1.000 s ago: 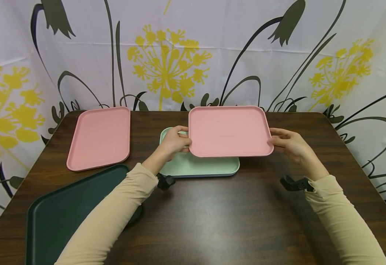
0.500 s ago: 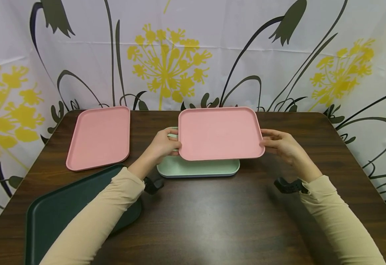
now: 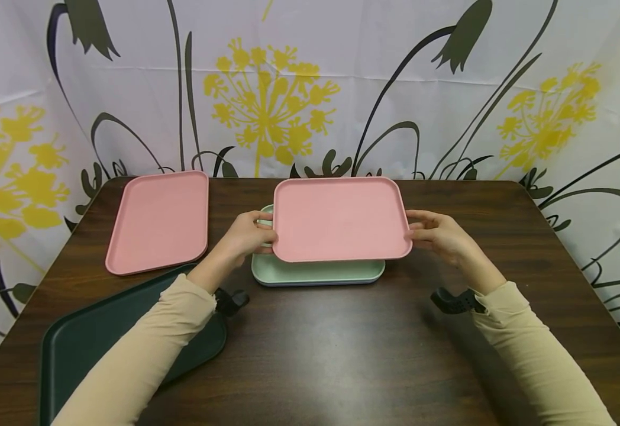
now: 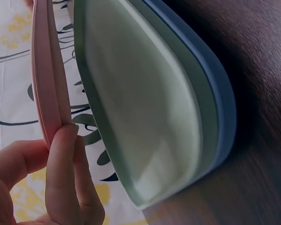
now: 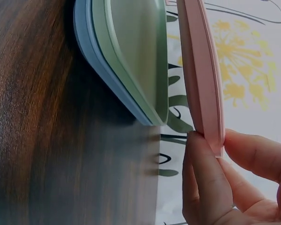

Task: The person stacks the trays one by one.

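Observation:
A pink rectangular tray (image 3: 341, 219) hangs above a green tray (image 3: 317, 272), held level between both hands. My left hand (image 3: 246, 234) pinches its left end, thumb on one face and fingertips on the other, as the left wrist view shows. At the opposite end my right hand (image 3: 440, 235) pinches the short edge the same way. In both wrist views a gap separates the pink tray from the green tray (image 4: 140, 93) below. Under the green one lies a blue tray (image 5: 96, 61), its rim showing along the side. The pink tray hides most of the green tray's surface in the head view.
Another pink tray (image 3: 159, 223) lies at the table's back left. A large dark green tray (image 3: 97, 337) lies in front of it, partly hidden by the left sleeve. The wooden table (image 3: 331, 355) ends at the back against a flower-patterned curtain (image 3: 145, 71).
Both hands have carried the pink tray to the left and slightly lower, so it sits more squarely over the green tray. The grip of both hands stays the same.

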`<state>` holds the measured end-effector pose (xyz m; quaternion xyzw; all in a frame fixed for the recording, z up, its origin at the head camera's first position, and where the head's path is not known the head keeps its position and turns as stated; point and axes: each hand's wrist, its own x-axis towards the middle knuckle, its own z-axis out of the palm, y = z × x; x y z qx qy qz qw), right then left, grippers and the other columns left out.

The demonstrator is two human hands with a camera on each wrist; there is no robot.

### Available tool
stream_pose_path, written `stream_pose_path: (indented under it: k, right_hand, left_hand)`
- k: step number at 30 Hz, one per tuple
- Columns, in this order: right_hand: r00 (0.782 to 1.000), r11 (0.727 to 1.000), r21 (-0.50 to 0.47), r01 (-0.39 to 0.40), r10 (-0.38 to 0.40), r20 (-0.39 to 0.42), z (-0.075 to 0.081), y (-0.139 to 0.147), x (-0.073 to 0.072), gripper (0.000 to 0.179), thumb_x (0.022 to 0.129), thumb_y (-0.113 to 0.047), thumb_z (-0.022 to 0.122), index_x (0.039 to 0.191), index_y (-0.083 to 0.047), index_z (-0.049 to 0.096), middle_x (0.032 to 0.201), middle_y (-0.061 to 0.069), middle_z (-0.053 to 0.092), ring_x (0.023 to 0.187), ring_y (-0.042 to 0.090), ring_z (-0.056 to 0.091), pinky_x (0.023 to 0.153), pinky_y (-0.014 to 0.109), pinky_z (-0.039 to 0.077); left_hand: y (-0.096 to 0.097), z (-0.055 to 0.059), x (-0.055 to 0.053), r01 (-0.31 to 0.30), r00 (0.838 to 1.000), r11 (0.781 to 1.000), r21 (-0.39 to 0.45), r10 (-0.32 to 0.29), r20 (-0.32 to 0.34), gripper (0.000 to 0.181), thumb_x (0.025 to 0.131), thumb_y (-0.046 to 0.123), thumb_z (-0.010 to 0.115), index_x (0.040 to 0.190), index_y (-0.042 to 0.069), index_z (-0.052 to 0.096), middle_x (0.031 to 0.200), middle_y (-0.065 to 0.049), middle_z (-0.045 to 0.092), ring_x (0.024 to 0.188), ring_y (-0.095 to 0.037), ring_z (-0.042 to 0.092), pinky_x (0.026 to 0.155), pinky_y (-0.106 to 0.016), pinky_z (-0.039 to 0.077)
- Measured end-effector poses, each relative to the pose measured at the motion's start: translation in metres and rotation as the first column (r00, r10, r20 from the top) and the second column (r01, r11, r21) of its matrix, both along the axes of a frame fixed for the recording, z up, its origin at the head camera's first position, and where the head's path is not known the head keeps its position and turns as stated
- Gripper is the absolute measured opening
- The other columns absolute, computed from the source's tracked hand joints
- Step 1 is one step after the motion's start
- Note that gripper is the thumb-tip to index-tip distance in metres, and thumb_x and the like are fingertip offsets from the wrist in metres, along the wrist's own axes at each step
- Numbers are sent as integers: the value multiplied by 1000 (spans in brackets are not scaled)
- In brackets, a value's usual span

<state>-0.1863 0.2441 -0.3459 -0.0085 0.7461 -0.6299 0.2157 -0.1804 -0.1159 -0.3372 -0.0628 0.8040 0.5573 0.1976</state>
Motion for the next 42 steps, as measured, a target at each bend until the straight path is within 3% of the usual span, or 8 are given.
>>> stream_pose_path:
  k: [6,18,28,42]
  right_hand:
    - [999,999,36,-30,29,13,-2,-6,1,65,91,5,54,148,8,22,88,-11,61,83,0,63,78,17,57]
    - [1000,1000,-9,-26,26,14,-10,-15,0,65,90,7,54,147,9,22,88,-8,61,81,1,63,77,18,58]
    - [1000,999,39,-16,15,19,-16,-23,0,63,90,6,54,147,6,27,92,-4,56,81,2,61,77,19,58]
    - [1000,999,45,-12,12,17,-24,-30,1,62,90,5,57,145,7,30,91,-5,59,81,1,61,81,23,58]
  left_hand:
    - [-7,-1,2,21,1000,999,-29,-21,8,60,85,-1,53,141,-7,34,130,-29,53,77,-9,61,69,-21,60]
    - [-17,-3,4,37,999,998,-47,-36,30,62,87,0,57,143,-8,31,131,-30,51,75,-6,59,69,-21,59]
    - [-24,-6,7,30,998,1000,3,-30,56,61,87,-4,58,141,-9,30,133,-35,49,72,-3,59,68,-21,59]
    - [-30,-10,8,25,998,1000,-16,-24,59,61,87,-5,58,141,-10,30,135,-35,48,75,-5,61,72,-24,60]
